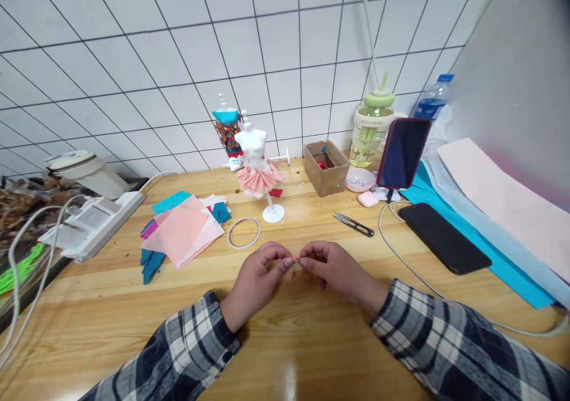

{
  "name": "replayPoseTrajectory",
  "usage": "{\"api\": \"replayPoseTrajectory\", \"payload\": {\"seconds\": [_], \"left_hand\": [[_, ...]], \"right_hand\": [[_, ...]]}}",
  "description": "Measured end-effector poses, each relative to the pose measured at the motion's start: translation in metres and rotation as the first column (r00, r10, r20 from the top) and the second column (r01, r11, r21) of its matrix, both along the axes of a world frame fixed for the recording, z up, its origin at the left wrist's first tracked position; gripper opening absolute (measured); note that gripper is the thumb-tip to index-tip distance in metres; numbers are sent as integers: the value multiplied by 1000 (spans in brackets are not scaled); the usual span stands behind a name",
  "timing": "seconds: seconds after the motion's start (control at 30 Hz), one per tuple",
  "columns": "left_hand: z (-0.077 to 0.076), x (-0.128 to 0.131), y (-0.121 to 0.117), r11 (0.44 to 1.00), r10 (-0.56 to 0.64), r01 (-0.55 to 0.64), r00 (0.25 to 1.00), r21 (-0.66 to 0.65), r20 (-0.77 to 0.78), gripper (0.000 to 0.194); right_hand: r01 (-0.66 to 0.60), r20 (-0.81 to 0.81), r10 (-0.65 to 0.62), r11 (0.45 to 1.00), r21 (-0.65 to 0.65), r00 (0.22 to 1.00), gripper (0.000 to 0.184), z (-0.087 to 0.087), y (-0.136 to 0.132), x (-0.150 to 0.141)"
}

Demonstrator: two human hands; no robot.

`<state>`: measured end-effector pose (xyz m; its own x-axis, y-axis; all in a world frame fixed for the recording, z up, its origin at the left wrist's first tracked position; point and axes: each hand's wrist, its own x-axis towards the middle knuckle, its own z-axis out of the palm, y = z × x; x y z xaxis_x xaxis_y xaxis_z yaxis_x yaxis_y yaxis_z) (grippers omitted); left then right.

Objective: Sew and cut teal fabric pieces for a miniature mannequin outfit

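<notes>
Over the front of the wooden table, my left hand (262, 276) and my right hand (336, 269) meet fingertip to fingertip. Both pinch a small piece of pink crepe paper (288, 272); most of it is hidden behind the fingers. Behind them stands a white miniature mannequin (252, 142) on a round base, wearing a ruffled pink paper skirt (259, 178). Pink paper sheets (180, 229) lie in a loose stack to the left, with blue scraps around them. A white ring (244, 233) rests flat between the stack and my hands. Black thread snips (354, 224) lie to the right.
A small cardboard box (327, 172), a pink dish (360, 179) and a green-lidded bottle (371, 128) stand at the back. One phone (403, 151) sits on a stand, another phone (445, 237) lies flat. A cable (396, 258) crosses the right side. A power strip (95, 226) is at left.
</notes>
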<state>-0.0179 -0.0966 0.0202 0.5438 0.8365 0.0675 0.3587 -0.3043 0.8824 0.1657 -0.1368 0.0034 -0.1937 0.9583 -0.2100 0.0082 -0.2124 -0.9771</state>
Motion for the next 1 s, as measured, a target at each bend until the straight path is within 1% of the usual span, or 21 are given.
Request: {"api": "replayPoseTrajectory", "payload": {"seconds": [0.03,0.07,0.13,0.17,0.23,0.3,0.37,0.5,0.6,0.67,0.77,0.83,0.87,0.9,0.93,0.97,1.0], "left_hand": [[1,-1,0,994,-55,58,998,88,-36,22],[2,-3,0,977,-116,127,991,173,-74,19],[5,-6,2,909,-240,283,956,305,-171,16],[7,-8,3,867,-288,356,929,348,-232,17],[10,-9,4,793,-338,469,870,388,-360,20],[12,-8,4,756,-330,520,827,398,-455,22],[14,-6,2,752,-295,527,806,396,-514,23],[12,-2,-3,776,-232,506,785,377,-574,21],[7,2,-6,808,-151,438,800,393,-580,19],[4,4,-7,846,-102,367,823,387,-559,18],[2,5,-6,925,-71,231,886,302,-459,16],[1,5,-3,977,-57,121,941,174,-333,14],[0,5,-2,995,-47,68,967,76,-252,12],[-1,5,0,999,-30,23,986,-44,-162,10],[-1,5,1,984,-5,-7,998,-180,-64,9],[-2,4,1,947,29,-17,999,-321,31,11],[-3,4,1,893,69,-8,990,-450,120,14]], "right_hand": [[-31,31,30,999,19,999,19,1,1,2],[-65,88,59,996,64,994,14,2,1,4],[-155,274,93,965,213,957,6,5,2,7],[-210,385,84,931,298,919,8,6,2,8],[-331,576,26,840,431,817,12,8,1,9],[-432,703,-44,760,485,710,12,9,-1,8],[-498,782,-107,716,489,614,12,11,-4,6],[-560,863,-187,693,454,469,10,13,-11,1],[-590,889,-233,676,440,395,10,15,-17,-2],[-602,893,-265,665,442,363,9,15,-21,-5],[-609,881,-332,637,473,338,10,18,-25,-8],[-616,855,-399,595,517,332,11,20,-27,-9],[-623,836,-439,564,542,329,13,22,-27,-8],[-630,814,-481,531,567,327,14,23,-27,-8],[-636,789,-521,497,590,325,17,25,-27,-6],[-642,766,-555,464,610,326,19,26,-26,-5],[-646,745,-579,437,626,331,21,27,-25,-3]]}}
